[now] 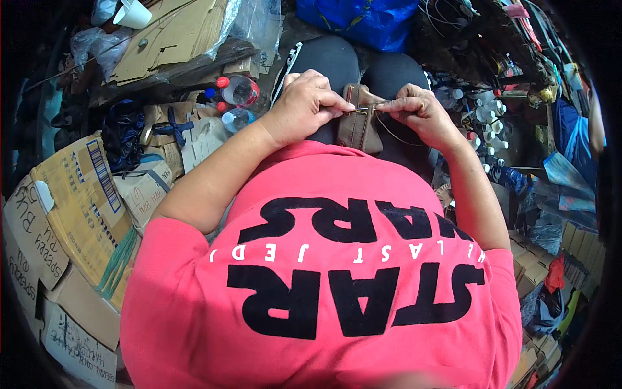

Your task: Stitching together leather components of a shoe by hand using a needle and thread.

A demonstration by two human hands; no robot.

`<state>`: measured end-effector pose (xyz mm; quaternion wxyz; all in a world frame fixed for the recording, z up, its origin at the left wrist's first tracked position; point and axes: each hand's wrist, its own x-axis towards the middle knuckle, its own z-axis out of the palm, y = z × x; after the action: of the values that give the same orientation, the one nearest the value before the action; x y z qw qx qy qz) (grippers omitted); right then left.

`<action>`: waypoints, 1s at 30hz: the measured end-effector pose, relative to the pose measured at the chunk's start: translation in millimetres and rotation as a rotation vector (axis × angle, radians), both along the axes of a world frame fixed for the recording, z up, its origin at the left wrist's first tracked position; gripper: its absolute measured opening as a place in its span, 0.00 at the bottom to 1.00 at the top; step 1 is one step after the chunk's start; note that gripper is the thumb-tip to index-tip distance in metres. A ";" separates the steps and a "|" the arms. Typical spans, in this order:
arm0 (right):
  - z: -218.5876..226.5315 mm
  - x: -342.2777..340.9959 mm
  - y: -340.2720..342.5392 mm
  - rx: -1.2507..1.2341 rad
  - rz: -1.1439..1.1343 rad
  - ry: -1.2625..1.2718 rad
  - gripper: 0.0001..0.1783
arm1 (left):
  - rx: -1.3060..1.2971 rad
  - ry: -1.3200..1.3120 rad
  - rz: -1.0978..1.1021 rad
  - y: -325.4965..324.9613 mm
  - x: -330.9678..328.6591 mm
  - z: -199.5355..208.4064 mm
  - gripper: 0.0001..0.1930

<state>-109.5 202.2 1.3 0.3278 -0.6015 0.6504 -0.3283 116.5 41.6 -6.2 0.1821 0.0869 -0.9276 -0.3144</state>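
Observation:
A brown leather shoe [361, 133] with a stitched seam rests between my knees. Over it, a thin light-brown thread [366, 109] stretches from one hand to the other. My left hand [310, 104] pinches it with thumb and forefinger just left of the shoe. On the other side my right hand [420, 111] is closed on the thread, its fingertips close to the shoe. A loose loop of thread hangs below my right fingers. Whether a needle is on the thread is too small to tell.
Bottles with red and blue caps [241, 91] lie to my left, near cardboard boxes [84, 194]. More bottles [489, 120] stand to my right. A blue bag [363, 23] sits beyond my knees, and flattened cardboard [165, 45] lies at the far left.

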 end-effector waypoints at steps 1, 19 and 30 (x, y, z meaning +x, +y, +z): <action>0.0 -0.3 -0.3 0.049 -0.007 -0.036 0.19 | 0.027 -0.003 -0.003 -1.9 -1.5 -2.0 0.08; 4.0 0.8 2.8 -0.095 -0.049 0.145 0.16 | -0.002 -0.117 -0.005 -5.7 -16.6 6.4 0.09; 4.8 9.7 4.4 -0.020 -0.158 0.075 0.12 | 0.248 0.059 0.074 14.2 -29.2 7.8 0.07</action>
<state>-99.8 206.6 6.1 0.2702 -0.5636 0.7041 -0.3370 87.3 55.8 1.6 0.2087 0.1335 -0.8721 -0.4220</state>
